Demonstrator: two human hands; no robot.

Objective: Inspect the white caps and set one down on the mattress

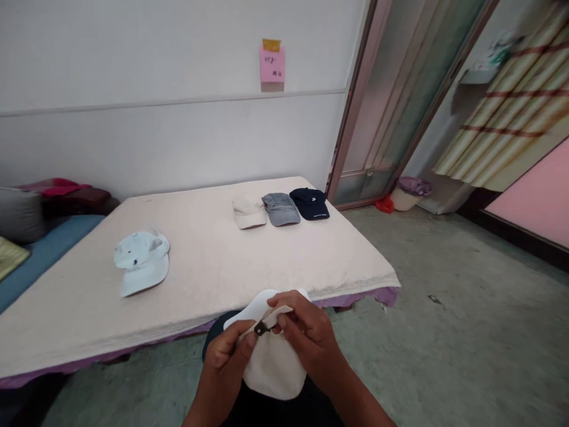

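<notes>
A cream baseball cap (275, 370) rests on my lap, its back strap turned up toward me. My left hand (226, 356) pinches the strap beside a small dark buckle (260, 328). On the other side of that buckle, my right hand (309, 332) grips the pale loose end of the strap between thumb and fingers. Part of a white brim shows behind my hands, near the edge of the bed. The rest of the cap's inside is hidden from view.
On the bed cover (200, 261) lie a light blue cap (144, 261) at left and, farther back, a cream cap (249, 212), a grey cap (281, 209) and a navy cap (310, 203). A pink note (272, 64) hangs on the wall. A bin (406, 194) stands by the sliding door.
</notes>
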